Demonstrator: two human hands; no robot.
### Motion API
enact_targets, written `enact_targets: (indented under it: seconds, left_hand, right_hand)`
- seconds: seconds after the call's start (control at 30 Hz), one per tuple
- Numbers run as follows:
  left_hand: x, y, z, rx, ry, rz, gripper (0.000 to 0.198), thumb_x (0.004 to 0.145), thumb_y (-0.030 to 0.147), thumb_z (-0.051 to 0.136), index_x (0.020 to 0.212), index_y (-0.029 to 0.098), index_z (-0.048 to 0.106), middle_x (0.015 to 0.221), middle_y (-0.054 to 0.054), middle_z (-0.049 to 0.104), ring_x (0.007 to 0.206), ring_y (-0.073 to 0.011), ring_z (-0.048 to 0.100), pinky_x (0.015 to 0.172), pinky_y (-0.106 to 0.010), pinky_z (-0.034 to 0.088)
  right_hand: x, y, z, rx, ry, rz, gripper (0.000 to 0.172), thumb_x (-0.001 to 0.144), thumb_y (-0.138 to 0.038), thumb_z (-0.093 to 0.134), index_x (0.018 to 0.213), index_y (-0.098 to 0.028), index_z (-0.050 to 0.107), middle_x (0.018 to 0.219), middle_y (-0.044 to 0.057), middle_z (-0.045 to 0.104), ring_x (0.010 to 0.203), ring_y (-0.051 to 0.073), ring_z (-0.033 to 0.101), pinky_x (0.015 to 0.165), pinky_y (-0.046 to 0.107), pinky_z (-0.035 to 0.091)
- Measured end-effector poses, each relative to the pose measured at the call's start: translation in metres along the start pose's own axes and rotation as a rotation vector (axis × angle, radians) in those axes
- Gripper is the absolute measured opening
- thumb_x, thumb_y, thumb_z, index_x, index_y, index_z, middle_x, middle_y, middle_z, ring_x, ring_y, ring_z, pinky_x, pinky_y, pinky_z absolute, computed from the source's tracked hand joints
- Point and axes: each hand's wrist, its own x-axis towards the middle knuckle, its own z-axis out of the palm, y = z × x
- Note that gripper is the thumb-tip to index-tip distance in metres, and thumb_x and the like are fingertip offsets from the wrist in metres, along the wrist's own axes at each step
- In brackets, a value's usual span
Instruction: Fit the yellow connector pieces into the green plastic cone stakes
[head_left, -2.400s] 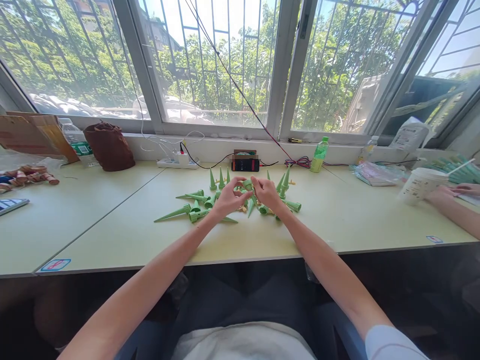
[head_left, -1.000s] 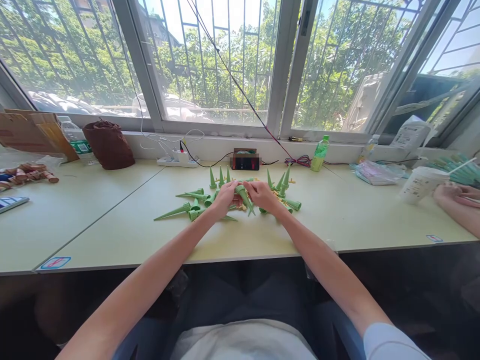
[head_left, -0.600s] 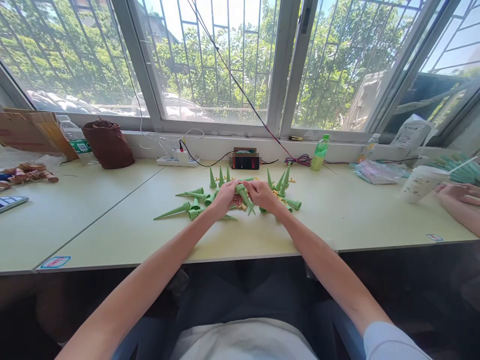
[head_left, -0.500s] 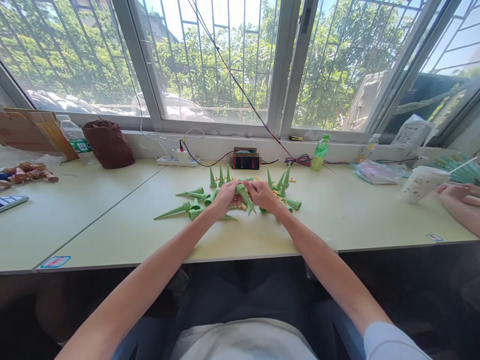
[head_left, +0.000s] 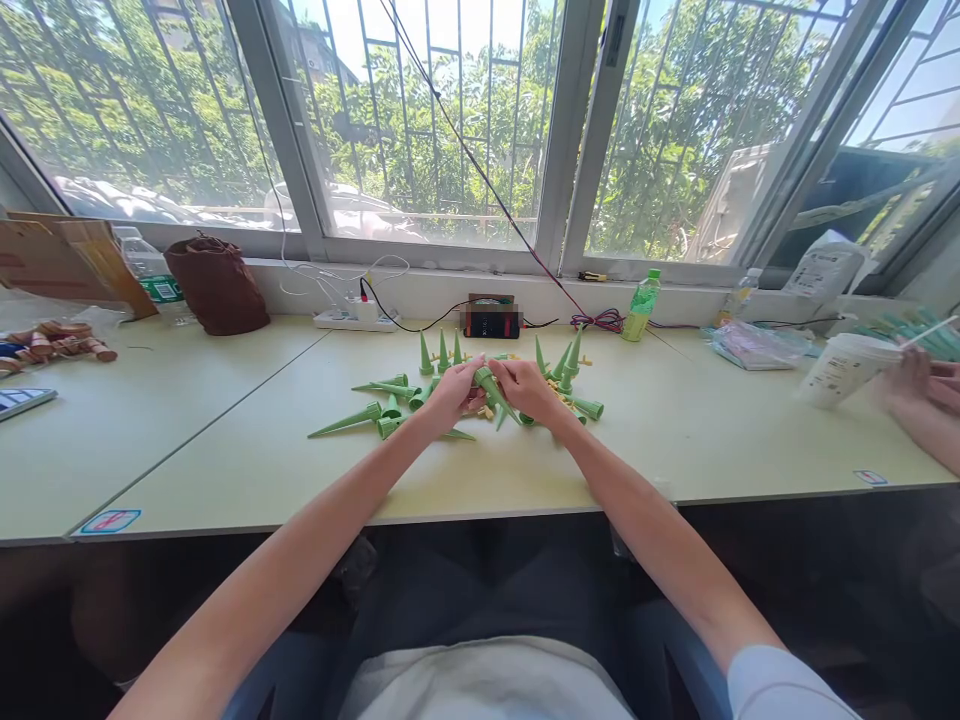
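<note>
My left hand [head_left: 452,392] and my right hand [head_left: 527,388] meet over the middle of the pale table [head_left: 247,470]. Both are closed on one green cone-shaped spike [head_left: 492,388], which points down and toward me between them. Around the hands lie several more green spikes [head_left: 360,417], some flat on the table, some standing upright [head_left: 425,356] behind. Small yellowish parts [head_left: 559,397] are scattered among them to the right.
At the back stand a power strip [head_left: 356,320], a small black device [head_left: 491,322] and a green bottle [head_left: 640,309]. A brown bag [head_left: 217,286] and cardboard [head_left: 67,262] sit at the left. Another person's hands [head_left: 926,382] and a paper cup [head_left: 840,368] are at the right.
The spike was held higher 2.4 s ago; my hands have come down with it close to the table. The other person's hands at the right have shifted.
</note>
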Motion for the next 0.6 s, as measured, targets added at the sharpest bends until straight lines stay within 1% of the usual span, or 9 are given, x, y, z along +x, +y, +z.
enact_targets:
  seconds: [0.13, 0.3, 0.47, 0.6]
  left_hand:
    - [-0.0008, -0.0003, -0.0009, 0.015, -0.019, 0.041, 0.043, 0.076, 0.053, 0.071, 0.069, 0.017, 0.048, 0.046, 0.007, 0.037, 0.033, -0.0031, 0.031, 0.033, -0.016, 0.019]
    - [0.0018, -0.0034, -0.0032, 0.056, 0.01, 0.105, 0.04, 0.077, 0.05, 0.071, 0.072, 0.017, 0.05, 0.045, 0.008, 0.034, 0.033, -0.0026, 0.028, 0.034, -0.016, 0.018]
    - [0.0041, -0.0059, -0.0049, 0.123, 0.025, 0.159, 0.034, 0.079, 0.047, 0.067, 0.076, 0.017, 0.052, 0.044, 0.008, 0.036, 0.034, -0.0032, 0.028, 0.034, -0.016, 0.016]
    - [0.0016, -0.0044, -0.003, 0.192, 0.048, 0.217, 0.031, 0.079, 0.046, 0.066, 0.08, 0.017, 0.055, 0.046, 0.009, 0.034, 0.036, -0.0037, 0.029, 0.035, -0.017, 0.018]
  right_hand:
    - [0.0002, 0.0, -0.0002, -0.005, 0.001, -0.005, 0.053, 0.095, -0.057, 0.029, 0.06, -0.018, 0.038, 0.056, -0.002, 0.035, 0.058, 0.01, 0.029, 0.057, 0.024, 0.027]
    - [0.0005, 0.0014, 0.0, -0.037, -0.003, -0.001, 0.056, 0.095, -0.06, 0.027, 0.061, -0.018, 0.039, 0.056, -0.003, 0.036, 0.058, 0.01, 0.03, 0.057, 0.024, 0.028]
    - [0.0004, 0.0024, 0.0, -0.035, 0.0, -0.019, 0.053, 0.096, -0.057, 0.028, 0.061, -0.018, 0.037, 0.055, -0.003, 0.034, 0.057, 0.01, 0.03, 0.057, 0.024, 0.028]
    - [0.0005, 0.0035, 0.0, -0.035, -0.003, -0.022, 0.052, 0.097, -0.054, 0.03, 0.06, -0.018, 0.036, 0.054, -0.004, 0.035, 0.057, 0.009, 0.03, 0.057, 0.024, 0.027]
